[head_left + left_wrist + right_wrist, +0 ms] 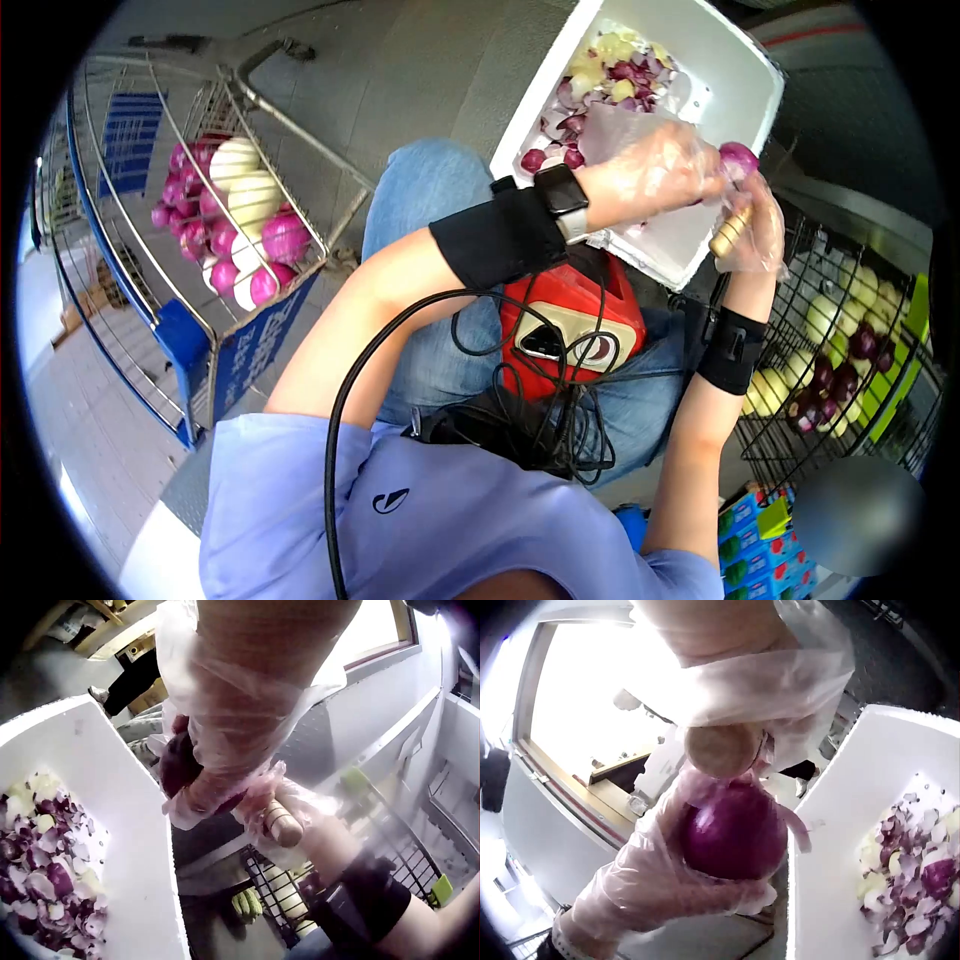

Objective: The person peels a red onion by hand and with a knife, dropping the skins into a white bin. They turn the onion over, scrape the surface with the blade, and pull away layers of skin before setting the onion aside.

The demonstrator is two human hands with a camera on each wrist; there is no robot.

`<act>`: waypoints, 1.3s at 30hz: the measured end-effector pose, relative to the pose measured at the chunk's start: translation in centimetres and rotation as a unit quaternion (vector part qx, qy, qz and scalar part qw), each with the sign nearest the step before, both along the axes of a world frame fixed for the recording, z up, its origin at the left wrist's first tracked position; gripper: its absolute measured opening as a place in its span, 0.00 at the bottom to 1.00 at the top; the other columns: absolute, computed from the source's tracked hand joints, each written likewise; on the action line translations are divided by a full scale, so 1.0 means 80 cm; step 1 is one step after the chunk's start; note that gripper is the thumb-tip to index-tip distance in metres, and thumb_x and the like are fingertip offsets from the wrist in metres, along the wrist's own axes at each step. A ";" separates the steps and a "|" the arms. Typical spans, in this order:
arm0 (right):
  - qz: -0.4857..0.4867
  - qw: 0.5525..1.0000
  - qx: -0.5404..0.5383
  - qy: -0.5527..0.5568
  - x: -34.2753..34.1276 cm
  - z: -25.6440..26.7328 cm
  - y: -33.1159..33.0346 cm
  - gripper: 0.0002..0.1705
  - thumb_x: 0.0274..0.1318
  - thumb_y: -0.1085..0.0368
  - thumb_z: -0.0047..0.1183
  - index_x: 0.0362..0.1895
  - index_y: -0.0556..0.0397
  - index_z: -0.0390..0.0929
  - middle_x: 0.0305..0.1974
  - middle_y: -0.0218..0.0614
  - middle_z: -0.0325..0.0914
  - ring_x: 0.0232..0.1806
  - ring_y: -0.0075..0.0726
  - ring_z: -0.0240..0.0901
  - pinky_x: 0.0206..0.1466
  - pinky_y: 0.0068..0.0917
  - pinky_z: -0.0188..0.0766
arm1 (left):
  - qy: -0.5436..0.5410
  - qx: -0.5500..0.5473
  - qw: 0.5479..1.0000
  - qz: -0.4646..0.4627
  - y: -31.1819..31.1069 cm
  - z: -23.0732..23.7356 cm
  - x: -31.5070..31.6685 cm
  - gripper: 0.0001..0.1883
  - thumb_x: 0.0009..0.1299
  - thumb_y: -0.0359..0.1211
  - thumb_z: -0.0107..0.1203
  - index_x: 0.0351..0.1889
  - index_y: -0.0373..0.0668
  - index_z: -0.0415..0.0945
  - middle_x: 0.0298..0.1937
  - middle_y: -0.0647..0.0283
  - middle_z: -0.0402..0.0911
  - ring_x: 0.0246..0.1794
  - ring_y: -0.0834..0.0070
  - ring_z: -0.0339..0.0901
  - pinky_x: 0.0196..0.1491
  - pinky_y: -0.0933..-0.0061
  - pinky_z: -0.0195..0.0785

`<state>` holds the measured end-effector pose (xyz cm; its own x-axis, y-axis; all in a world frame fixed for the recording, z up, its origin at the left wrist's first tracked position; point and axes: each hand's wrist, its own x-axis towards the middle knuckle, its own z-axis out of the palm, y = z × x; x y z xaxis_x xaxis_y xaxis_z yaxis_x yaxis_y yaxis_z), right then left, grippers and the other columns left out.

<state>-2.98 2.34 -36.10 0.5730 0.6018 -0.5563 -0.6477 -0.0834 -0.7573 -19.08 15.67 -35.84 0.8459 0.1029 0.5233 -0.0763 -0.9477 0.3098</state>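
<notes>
My left hand (655, 170), in a clear plastic glove, grips a purple onion (735, 834) at the edge of the white foam box. Its skin looks glossy in the right wrist view, and a strip of peel (798, 829) hangs off its side. My right hand (762, 228), gloved too, holds a tool by its short wooden handle (731, 232). The tool's working end is hidden behind fingers and glove. Both hands are close together, with the right fingers right at the onion. Inside the foam box (735, 80) lie purple and pale onion peels (630, 80).
A shopping cart (215, 330) at the left carries bagged purple and white onions (235, 215). To the right stands a black wire basket (770, 440) with pale and purple onions (845, 310). A red box-shaped thing (570, 310) and loose black cables (560, 420) lie between the knees.
</notes>
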 end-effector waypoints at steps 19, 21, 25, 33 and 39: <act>0.042 0.998 -0.008 0.037 -0.021 0.003 0.023 0.09 0.60 0.65 0.52 0.41 0.56 0.75 0.29 0.30 0.77 0.22 0.20 0.70 0.25 0.15 0.70 | 0.093 0.053 0.989 0.106 -0.019 -0.020 0.005 0.16 0.57 0.35 0.55 0.44 0.51 0.73 0.42 0.64 0.74 0.48 0.62 0.73 0.49 0.55 0.59; 0.059 0.997 0.001 0.059 -0.024 -0.002 0.023 0.13 0.61 0.64 0.51 0.47 0.57 0.74 0.34 0.30 0.78 0.22 0.18 0.68 0.25 0.13 0.67 | 0.137 0.079 0.980 0.121 -0.024 -0.011 0.003 0.16 0.56 0.35 0.55 0.44 0.49 0.73 0.42 0.63 0.74 0.48 0.62 0.73 0.50 0.55 0.59; 0.135 0.984 0.060 0.101 -0.027 -0.007 0.016 0.17 0.63 0.62 0.48 0.53 0.57 0.73 0.42 0.32 0.79 0.31 0.20 0.73 0.33 0.15 0.71 | 0.174 0.068 0.972 0.139 -0.030 -0.002 0.002 0.17 0.54 0.36 0.56 0.42 0.45 0.74 0.43 0.62 0.74 0.49 0.63 0.72 0.50 0.56 0.58; 0.103 0.977 0.058 0.176 -0.028 -0.011 0.017 0.17 0.63 0.62 0.47 0.53 0.57 0.72 0.50 0.40 0.77 0.51 0.37 0.75 0.57 0.34 0.71 | 0.196 0.084 0.963 0.163 -0.051 -0.003 0.007 0.14 0.55 0.35 0.55 0.40 0.47 0.77 0.43 0.63 0.75 0.51 0.61 0.71 0.53 0.54 0.57; 0.123 0.954 0.119 0.245 -0.019 -0.022 0.010 0.20 0.63 0.62 0.43 0.56 0.59 0.70 0.54 0.42 0.75 0.56 0.40 0.72 0.61 0.37 0.68 | 0.166 0.086 0.968 0.167 -0.054 0.005 0.011 0.15 0.55 0.36 0.55 0.40 0.45 0.78 0.42 0.61 0.76 0.49 0.61 0.72 0.53 0.56 0.58</act>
